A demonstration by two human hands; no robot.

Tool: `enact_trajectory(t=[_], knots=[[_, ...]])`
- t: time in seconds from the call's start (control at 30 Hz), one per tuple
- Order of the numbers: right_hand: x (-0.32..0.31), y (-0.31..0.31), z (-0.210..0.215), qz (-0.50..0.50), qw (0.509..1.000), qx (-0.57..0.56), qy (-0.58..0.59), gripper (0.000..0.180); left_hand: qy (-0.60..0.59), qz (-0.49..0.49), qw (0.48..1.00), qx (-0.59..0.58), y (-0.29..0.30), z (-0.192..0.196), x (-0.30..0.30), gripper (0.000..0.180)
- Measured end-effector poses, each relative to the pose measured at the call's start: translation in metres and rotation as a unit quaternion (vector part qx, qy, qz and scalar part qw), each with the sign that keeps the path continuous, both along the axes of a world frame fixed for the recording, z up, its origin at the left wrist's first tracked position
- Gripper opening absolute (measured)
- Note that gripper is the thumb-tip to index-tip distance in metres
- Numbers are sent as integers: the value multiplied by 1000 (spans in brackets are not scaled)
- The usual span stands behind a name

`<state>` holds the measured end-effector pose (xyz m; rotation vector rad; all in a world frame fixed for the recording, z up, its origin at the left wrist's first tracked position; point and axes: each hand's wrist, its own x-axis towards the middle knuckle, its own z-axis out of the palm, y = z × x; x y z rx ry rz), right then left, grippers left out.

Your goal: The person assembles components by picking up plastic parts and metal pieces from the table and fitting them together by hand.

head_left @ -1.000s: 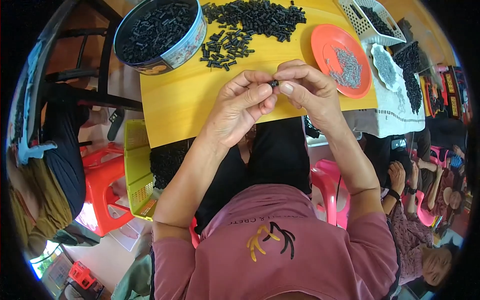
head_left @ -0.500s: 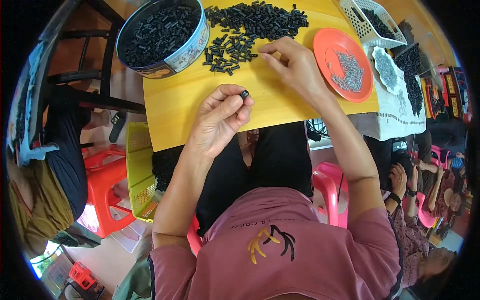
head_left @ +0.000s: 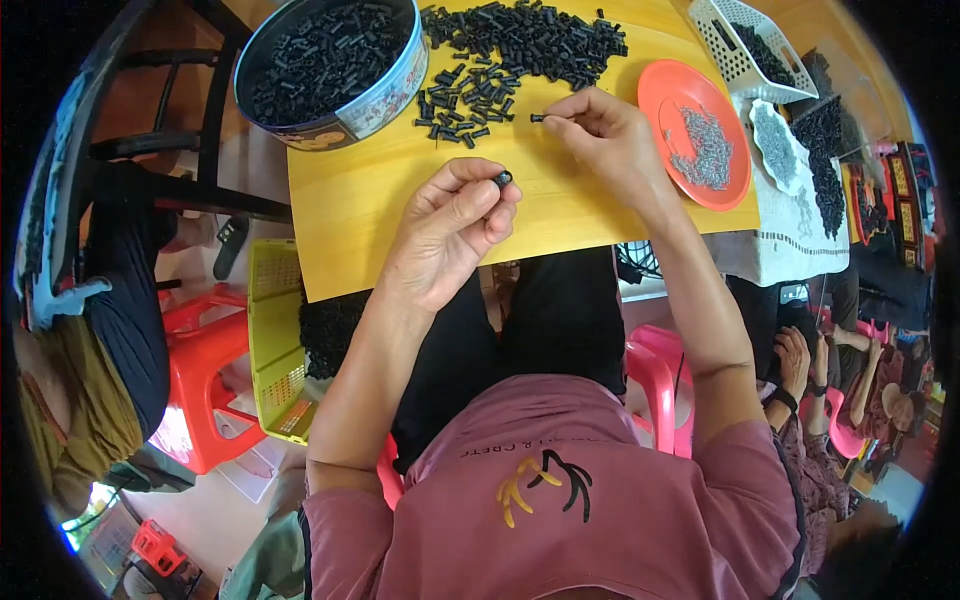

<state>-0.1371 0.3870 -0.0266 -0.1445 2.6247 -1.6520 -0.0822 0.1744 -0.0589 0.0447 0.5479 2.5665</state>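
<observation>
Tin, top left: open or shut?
Open. No lid covers the tin, and black pieces show inside it; how deep they go, I cannot tell.

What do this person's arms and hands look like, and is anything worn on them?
Both arms come out of short dusty-pink sleeves with dark trim along their outer sides. The left hand and right hand are bare: no gloves, watch, bracelet or ring shows.

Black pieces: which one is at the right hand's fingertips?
The lone piece right of the scattered pieces, touching the right hand; another is in the left hand.
</observation>
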Motion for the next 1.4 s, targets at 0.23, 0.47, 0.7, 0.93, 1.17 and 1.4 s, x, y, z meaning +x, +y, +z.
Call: enact_trajectory(t=[0.23, 0.47, 0.7, 0.93, 1.17, 1.4], knots=[[19, -3, 9, 26, 957, -280, -69, 12, 5, 23, 999, 25, 11, 4, -2, 19], [40, -13, 11, 79, 927, -354, -95, 16, 38, 47, 995, 81, 22, 7, -9, 20], [43, -10, 11, 112, 949, -288, -61, 13, 35, 40, 996, 72, 20, 5, -10, 19], [45, -9, 27, 114, 964, -235, -59, 22, 41, 39, 998, 24, 19, 6, -7, 19], [45, -13, 32, 106, 961, -254, 16, 22, 61, 52, 995, -58, 20, 12, -4, 22], [46, -16, 26, 91, 960, -261, 36, 20, 69, 55, 994, -68, 22, 13, -3, 21]])
